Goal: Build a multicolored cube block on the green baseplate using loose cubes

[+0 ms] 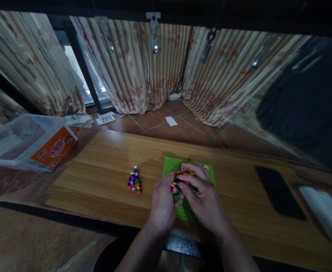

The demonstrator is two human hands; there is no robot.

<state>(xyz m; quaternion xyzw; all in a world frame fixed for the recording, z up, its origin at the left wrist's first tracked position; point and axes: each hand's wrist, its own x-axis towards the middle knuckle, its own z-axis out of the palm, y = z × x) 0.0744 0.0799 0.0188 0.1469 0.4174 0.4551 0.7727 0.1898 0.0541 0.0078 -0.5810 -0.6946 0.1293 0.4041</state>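
A green studded baseplate (170, 163) lies on the wooden table, partly covered by my hands. My left hand (163, 202) is closed over its left side, fingers curled around small coloured toy bricks (176, 197). My right hand (204, 190) is closed too, thumb and fingertips pinched together close to the left fingertips. What sits in that pinch is hidden. More coloured bricks (187, 171) show on the baseplate beyond my fingers. Left of the baseplate lies a small pile of loose multicoloured bricks (134, 182).
A clear plastic bin (27, 147) with an orange label stands at the far left. On the table's right lie a dark flat phone-like slab (280, 192) and a white object (324, 211). Metal clips (154, 34) hang overhead, and striped curtains (143, 68) hang behind the table.
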